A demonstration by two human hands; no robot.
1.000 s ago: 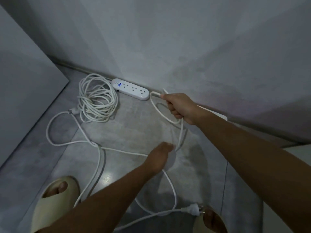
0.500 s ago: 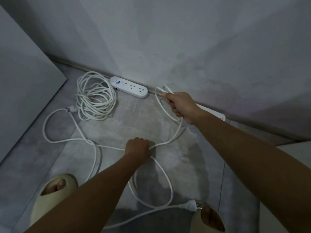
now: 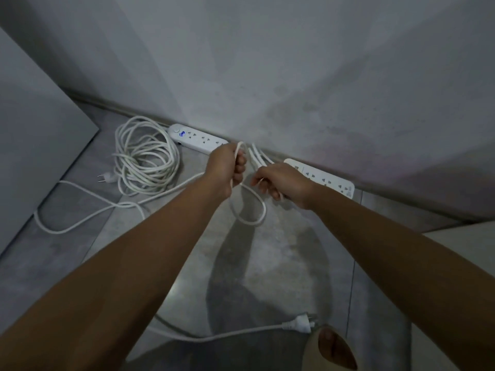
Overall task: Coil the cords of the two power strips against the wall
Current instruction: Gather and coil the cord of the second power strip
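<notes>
Both hands (image 3: 227, 167) (image 3: 281, 183) closed around white cord (image 3: 251, 218).

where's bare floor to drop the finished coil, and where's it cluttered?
Free: the floor below the hanging cord loop, bordered by the right forearm and the trailing plug. Also the tile beyond the right power strip, along the wall. Crowded: left, where the cord bundle, the left power strip and slack cord lie.

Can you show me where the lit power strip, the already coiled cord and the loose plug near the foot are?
lit power strip (image 3: 197, 139), head view, its top face.
coiled cord (image 3: 146, 156), head view, bundled loops.
loose plug (image 3: 299, 323), head view, its body.
</notes>
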